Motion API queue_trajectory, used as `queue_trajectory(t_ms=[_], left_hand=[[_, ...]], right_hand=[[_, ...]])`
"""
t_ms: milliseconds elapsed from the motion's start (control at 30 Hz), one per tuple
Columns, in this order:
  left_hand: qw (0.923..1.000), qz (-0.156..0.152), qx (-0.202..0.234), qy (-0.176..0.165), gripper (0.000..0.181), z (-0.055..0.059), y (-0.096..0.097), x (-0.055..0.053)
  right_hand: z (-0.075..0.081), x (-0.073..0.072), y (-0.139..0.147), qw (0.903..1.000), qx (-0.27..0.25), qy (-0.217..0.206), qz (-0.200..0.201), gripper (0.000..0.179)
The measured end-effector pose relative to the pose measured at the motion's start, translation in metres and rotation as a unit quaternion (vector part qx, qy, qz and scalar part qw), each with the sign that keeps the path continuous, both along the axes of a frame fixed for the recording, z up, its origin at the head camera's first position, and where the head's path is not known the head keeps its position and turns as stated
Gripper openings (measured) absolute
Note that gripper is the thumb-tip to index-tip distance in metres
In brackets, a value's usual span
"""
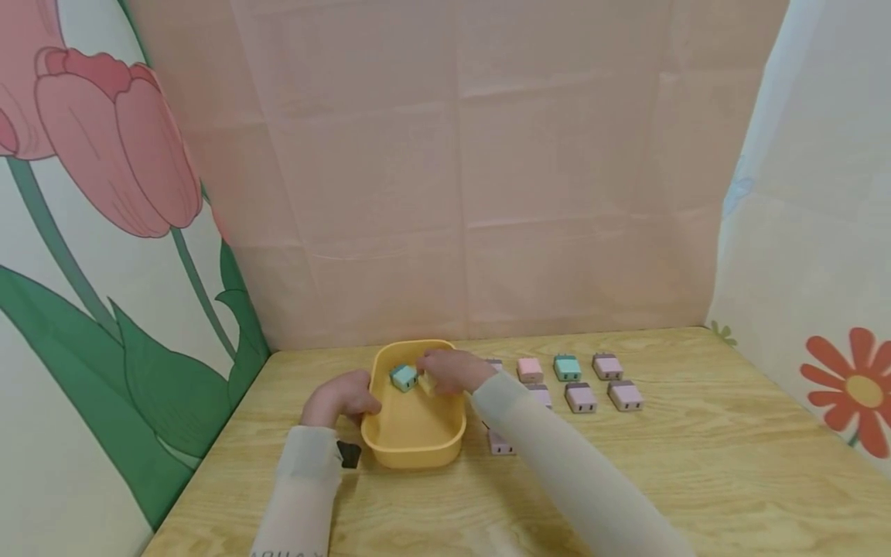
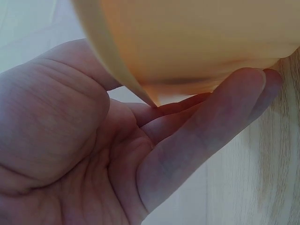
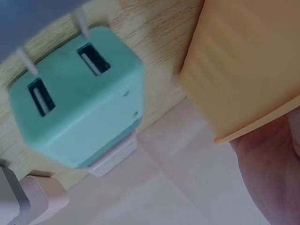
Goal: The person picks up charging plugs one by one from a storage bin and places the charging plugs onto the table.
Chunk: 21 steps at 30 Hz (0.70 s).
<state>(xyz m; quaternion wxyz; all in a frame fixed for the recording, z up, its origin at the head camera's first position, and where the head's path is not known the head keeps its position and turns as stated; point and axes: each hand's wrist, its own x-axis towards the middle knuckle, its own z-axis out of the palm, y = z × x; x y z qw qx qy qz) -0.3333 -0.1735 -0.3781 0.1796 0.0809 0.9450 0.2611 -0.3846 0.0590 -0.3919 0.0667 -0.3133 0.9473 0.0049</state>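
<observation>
A yellow plastic basin (image 1: 412, 456) stands on the wooden table. My left hand (image 1: 341, 398) grips its left rim, thumb over the edge and fingers beneath; the left wrist view shows the basin wall (image 2: 197, 42) above the fingers. My right hand (image 1: 455, 371) reaches over the right rim into the basin and pinches a small pale yellow charger block (image 1: 427, 384), partly covered by the fingers. Beside it in the basin lies a teal USB charger (image 1: 404, 377). In the right wrist view only part of the right hand (image 3: 265, 164) shows, behind the basin wall (image 3: 248, 61).
Right of the basin, several chargers stand in rows: a pink one (image 1: 530, 370), a teal one (image 1: 567, 367) and lilac ones (image 1: 626, 395). A lilac charger (image 1: 500, 443) sits nearer the front. Another teal charger (image 3: 79, 93) is close under the right wrist. A pink sheet (image 1: 459, 178) hangs behind.
</observation>
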Motion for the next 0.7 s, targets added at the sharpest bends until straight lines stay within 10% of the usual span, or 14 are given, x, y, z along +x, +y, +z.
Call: queue_trajectory(t_ms=[700], left_hand=[[0.9999, 0.006, 0.007, -0.007, 0.026, 0.0007, 0.0004, 0.0005]], right_hand=[[0.0044, -0.0034, 0.0002, 0.9995, -0.004, 0.023, 0.022, 0.045]])
